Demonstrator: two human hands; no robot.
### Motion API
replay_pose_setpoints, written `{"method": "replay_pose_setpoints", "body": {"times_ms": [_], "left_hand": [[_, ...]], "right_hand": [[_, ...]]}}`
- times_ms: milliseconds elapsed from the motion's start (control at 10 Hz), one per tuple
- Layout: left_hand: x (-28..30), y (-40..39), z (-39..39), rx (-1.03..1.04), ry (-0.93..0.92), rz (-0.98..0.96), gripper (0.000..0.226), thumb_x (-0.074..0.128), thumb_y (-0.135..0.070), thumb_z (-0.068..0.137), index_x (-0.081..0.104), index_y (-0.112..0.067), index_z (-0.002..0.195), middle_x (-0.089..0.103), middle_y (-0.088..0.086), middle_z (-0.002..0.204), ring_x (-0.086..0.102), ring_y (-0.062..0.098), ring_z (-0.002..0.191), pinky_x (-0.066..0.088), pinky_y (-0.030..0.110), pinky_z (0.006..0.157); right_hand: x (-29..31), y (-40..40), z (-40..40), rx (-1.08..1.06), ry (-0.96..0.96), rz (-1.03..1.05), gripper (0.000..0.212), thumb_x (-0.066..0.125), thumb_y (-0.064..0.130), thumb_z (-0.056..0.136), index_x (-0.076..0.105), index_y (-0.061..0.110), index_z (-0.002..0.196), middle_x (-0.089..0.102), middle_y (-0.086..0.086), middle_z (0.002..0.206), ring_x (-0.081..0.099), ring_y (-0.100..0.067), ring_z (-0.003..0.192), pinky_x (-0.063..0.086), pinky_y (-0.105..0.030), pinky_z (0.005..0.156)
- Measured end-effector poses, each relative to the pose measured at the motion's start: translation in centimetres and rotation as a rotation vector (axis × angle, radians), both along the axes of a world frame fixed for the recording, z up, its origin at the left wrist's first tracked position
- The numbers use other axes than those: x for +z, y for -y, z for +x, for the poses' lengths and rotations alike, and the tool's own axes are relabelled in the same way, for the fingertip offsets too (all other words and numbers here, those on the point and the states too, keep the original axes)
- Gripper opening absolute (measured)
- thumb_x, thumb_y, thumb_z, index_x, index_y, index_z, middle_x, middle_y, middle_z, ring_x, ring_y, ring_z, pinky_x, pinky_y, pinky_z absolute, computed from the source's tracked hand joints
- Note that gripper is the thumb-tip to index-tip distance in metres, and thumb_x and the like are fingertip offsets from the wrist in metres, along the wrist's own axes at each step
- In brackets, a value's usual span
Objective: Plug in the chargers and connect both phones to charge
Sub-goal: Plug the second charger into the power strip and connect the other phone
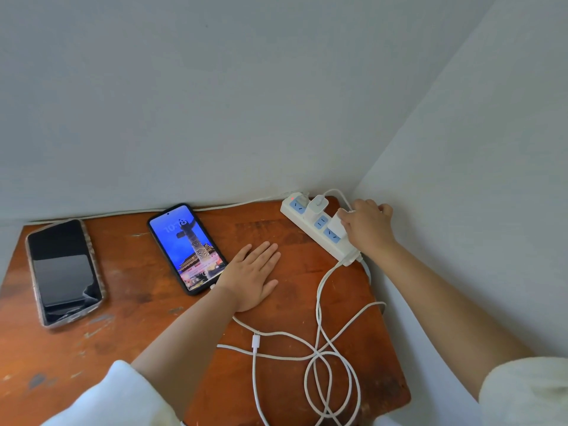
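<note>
A white power strip [310, 232] with a red light lies at the table's back right corner. One white charger [318, 205] is plugged into it. My right hand [367, 229] grips a second white charger [335, 226] seated on the strip. My left hand [253, 276] rests flat and open on the table, beside a phone with a lit screen [187, 247] that has a cable at its bottom end. A phone with a dark, cracked screen [63, 270] lies at the far left. A loose white cable plug [255, 342] lies among coiled white cables [325, 358].
The small brown wooden table [129, 327] stands in a corner between two pale walls [461, 179]. A white cord [230, 206] runs along the back edge behind the phones. The cable loops hang over the table's front right part.
</note>
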State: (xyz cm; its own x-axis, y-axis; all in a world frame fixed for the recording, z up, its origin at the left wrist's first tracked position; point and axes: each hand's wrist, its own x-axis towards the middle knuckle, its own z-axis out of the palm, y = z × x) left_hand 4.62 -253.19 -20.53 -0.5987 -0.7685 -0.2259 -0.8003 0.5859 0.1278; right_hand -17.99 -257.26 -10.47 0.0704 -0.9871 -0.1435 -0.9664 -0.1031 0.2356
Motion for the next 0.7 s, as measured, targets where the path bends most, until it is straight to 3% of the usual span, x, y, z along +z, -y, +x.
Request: {"method": "replay_pose_setpoints", "body": {"times_ms": [500,700], "left_hand": [[0.0,0.0,0.0,-0.005,0.016,-0.001,0.059,0.011,-0.048,0.094,-0.008,-0.019,0.141,-0.007,0.001,0.155,-0.011,0.016,0.141,-0.013,0.034,0.11],[0.2,0.0,0.1,-0.002,0.014,0.001,0.059,0.012,-0.048,0.094,-0.007,-0.019,0.142,-0.007,0.001,0.155,-0.01,0.016,0.141,-0.013,0.035,0.111]], "right_hand": [[-1.0,-0.2,0.8,-0.036,0.024,-0.034,0.041,0.058,0.021,0.087,0.045,0.016,0.125,0.052,-0.011,0.119,0.043,-0.027,0.114,0.033,-0.04,0.095],[-0.7,-0.4,0.5,-0.042,0.016,-0.035,0.041,0.053,0.021,0.09,0.041,0.02,0.129,0.051,-0.01,0.12,0.043,-0.025,0.115,0.034,-0.04,0.095]]}}
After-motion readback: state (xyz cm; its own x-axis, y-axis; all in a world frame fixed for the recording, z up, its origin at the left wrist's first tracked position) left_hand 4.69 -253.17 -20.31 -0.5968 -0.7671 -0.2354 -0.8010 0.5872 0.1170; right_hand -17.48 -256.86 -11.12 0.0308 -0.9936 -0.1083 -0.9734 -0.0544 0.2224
